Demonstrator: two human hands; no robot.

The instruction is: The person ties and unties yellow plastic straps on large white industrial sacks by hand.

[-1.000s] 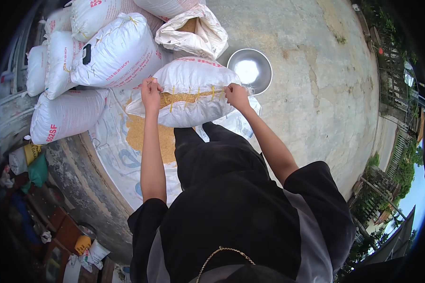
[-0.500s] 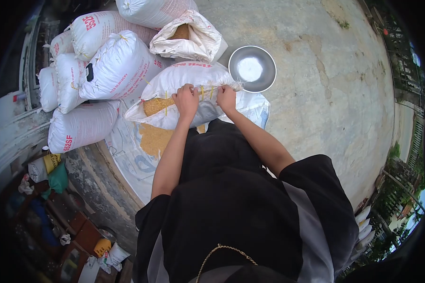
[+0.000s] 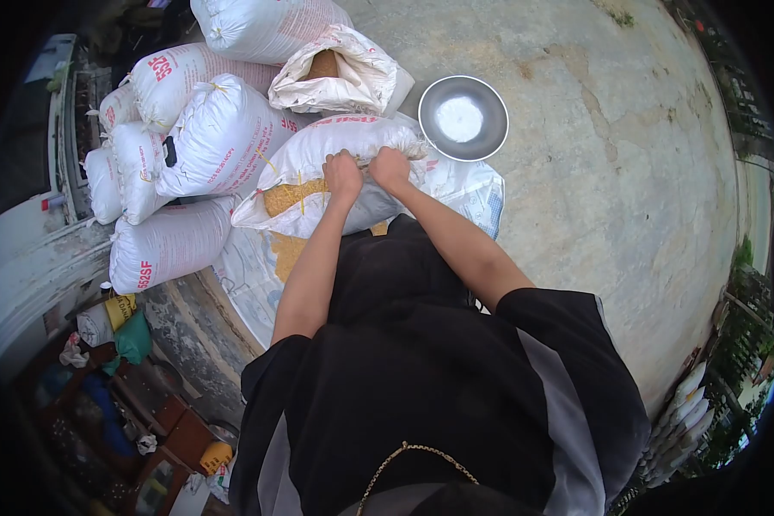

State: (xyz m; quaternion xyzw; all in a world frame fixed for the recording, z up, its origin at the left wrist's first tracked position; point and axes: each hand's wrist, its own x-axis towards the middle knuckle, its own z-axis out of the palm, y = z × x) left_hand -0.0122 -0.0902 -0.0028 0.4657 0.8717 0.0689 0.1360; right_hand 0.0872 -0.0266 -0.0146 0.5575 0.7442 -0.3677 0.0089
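The white woven sack (image 3: 335, 159) of yellow grain lies on a printed tarp (image 3: 241, 275) on the concrete floor, its mouth partly laced. It looks heavy and slumping, best gripped at the gathered mouth edge. Left hand (image 3: 343, 175) and right hand (image 3: 390, 167) sit side by side, fingers clamped on that edge. A metal bowl (image 3: 463, 118) stands near.
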